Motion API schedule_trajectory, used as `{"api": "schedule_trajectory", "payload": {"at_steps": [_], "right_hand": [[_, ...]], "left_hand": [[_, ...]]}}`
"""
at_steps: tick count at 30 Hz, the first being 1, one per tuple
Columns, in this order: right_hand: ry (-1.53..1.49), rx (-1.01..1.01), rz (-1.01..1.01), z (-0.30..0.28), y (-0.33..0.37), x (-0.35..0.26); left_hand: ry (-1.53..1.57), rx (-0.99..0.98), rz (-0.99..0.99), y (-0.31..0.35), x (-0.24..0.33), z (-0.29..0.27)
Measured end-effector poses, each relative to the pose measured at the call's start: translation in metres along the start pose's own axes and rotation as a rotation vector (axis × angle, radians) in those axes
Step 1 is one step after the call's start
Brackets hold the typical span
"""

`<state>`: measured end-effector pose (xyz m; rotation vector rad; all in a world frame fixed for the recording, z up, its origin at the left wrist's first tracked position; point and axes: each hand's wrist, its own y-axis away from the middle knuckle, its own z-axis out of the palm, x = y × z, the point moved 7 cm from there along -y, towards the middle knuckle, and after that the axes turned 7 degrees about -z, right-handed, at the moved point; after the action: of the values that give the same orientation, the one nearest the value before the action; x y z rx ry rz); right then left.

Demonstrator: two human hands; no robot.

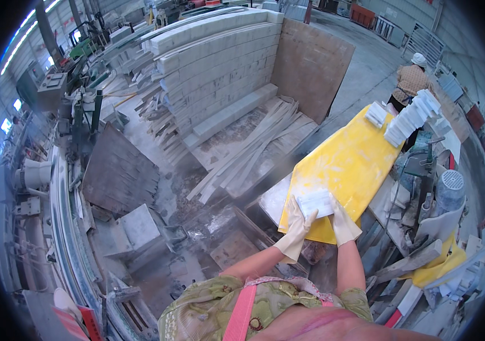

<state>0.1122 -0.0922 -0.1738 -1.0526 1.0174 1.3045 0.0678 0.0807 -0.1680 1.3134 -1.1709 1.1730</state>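
My left hand (296,226) and my right hand (342,223), both in cream rubber gloves, hold a pale grey-white stone tile (314,203) between them. The left one is closed on its left side, with the thumb at the near edge. My right hand grips the opposite side, its fingers partly hidden. Whether it is one tile or a thin stack I cannot tell. Beneath the tile is the near end of a bench covered with a yellow sheet (342,162), dusted white. At the sheet's far end stand a row of similar tiles (413,118) and a smaller group (376,114).
Beyond the bench a co-worker in a white hat (411,79) faces away. A motor (450,184) and stone offcuts crowd the right. Long stone strips (248,148) lie before stacked stone blocks (220,62). A brown board (309,68) stands upright; machine rails (63,227) run at left.
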Motion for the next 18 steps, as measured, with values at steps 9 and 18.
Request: {"api": "schedule_trajectory", "payload": {"at_steps": [9, 18], "right_hand": [[0.13, 0.014, -0.017, 0.01, 0.005, -0.017], [0.719, -0.083, -0.134, 0.008, 0.011, -0.033]], "left_hand": [[-0.063, -0.088, 0.055, 0.006, 0.027, -0.014], [-0.856, -0.142, 0.538, -0.025, 0.154, -0.037]]}}
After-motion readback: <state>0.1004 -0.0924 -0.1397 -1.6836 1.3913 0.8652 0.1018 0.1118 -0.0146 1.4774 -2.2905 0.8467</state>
